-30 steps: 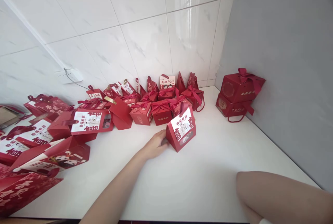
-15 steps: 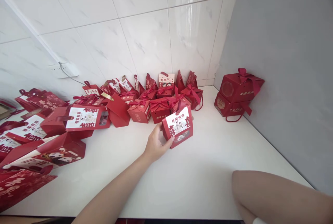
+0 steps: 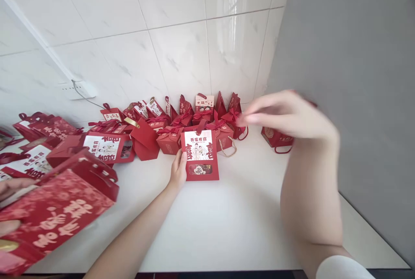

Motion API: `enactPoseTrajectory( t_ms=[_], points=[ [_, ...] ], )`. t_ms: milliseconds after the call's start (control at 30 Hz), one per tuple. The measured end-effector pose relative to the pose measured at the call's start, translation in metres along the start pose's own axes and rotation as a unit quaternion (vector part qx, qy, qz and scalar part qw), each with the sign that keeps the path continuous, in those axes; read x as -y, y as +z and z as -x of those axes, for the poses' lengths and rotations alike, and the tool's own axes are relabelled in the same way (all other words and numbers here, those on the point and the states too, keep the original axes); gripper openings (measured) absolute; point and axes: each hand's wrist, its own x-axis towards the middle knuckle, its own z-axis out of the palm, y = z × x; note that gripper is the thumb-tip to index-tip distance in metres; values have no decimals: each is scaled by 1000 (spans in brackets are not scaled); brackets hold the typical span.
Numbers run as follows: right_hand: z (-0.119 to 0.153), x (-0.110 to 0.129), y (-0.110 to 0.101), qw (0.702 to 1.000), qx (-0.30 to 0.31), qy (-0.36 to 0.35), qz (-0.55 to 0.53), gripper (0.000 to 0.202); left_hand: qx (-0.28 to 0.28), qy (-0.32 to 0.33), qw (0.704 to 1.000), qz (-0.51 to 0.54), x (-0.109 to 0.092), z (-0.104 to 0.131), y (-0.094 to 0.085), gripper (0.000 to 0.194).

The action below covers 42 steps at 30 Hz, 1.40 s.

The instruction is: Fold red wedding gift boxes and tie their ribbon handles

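Head: L hand (image 3: 178, 169) clamped on red box (image 3: 200, 155) to its R; R hand (image 3: 287, 112) blurred, can't tell grip

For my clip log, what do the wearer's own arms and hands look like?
The left hand and right hand wear no gloves; no watch or bracelet shows. A white sleeve shows on the right arm, none on the left; blur hides the right hand's finer detail.

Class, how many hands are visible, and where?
3: left hand holding the central box; blurred right hand raised over the table; another person's hand, partly cut off at the left edge, on a patterned box.
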Motion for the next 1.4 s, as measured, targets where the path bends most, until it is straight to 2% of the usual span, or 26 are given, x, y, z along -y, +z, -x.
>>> enactPoseTrajectory(
  t_ms=[100, 167, 267, 367, 467, 600, 700, 767, 833, 900, 933, 967, 1000, 1067, 1100, 1133, 1200, 1267, 1333, 1400],
  points=[
    [-38, -16, 38, 993, 72, 77, 56, 31, -1, 12, 999, -31, 0, 2, -1, 53],
    [-58, -24, 63, 986, 82, 103, 99, 32, 5, 27, 997, -65, -2, 2, -4, 52],
    [-69, -24, 84, 994, 96, 25, 49, 35, 7, 98, 983, -158, -9, 1, -11, 52],
    [-64, -19, 83, 996, 79, -26, 29, 33, -1, 161, 961, -225, -18, 1, -18, 53],
    [-60, -17, 77, 995, 80, -40, 37, 29, 2, 162, 959, -233, -18, 3, -17, 52],
    [-59, -16, 77, 993, 100, -49, 29, 14, 90, 118, 967, -205, -9, 7, -8, 50],
    [-58, -15, 78, 991, 117, -33, 50, 17, 152, 99, 958, -222, -15, 5, -7, 52],
    [-57, -14, 76, 990, 124, -22, 57, 19, 184, 109, 929, -303, -32, 3, -15, 52],
    [-57, -14, 75, 989, 133, -13, 57, 20, 203, 125, 877, -418, -58, 3, -31, 48],
    [-57, -13, 74, 988, 139, -5, 60, 20, 170, 116, 842, -499, -88, 5, -56, 48],
    [-57, -13, 74, 988, 139, -3, 62, 20, 116, 89, 836, -529, -101, 7, -70, 52],
    [-57, -13, 74, 988, 138, -2, 65, 20, 41, 46, 826, -560, -112, 10, -87, 58],
    [-57, -13, 75, 988, 136, -1, 66, 20, -43, -9, 804, -593, -121, 13, -104, 65],
    [-58, -13, 75, 989, 134, -1, 67, 21, -190, -138, 726, -647, -128, 18, -141, 82],
    [-58, -14, 75, 989, 134, -3, 68, 21, -242, -196, 699, -644, -128, 21, -158, 89],
    [-58, -14, 75, 989, 133, -6, 71, 22, -268, -251, 691, -623, -127, 22, -174, 97],
    [-58, -15, 75, 988, 132, -12, 78, 23, -277, -326, 703, -568, -122, 23, -197, 111],
    [-59, -17, 74, 988, 130, -9, 82, 24, -271, -352, 716, -538, -118, 22, -203, 115],
    [-58, -18, 74, 988, 130, -2, 81, 25, -253, -347, 720, -545, -117, 19, -193, 110],
    [-58, -18, 73, 988, 131, 2, 78, 25, -207, -332, 723, -569, -118, 17, -169, 98]
  ],
)
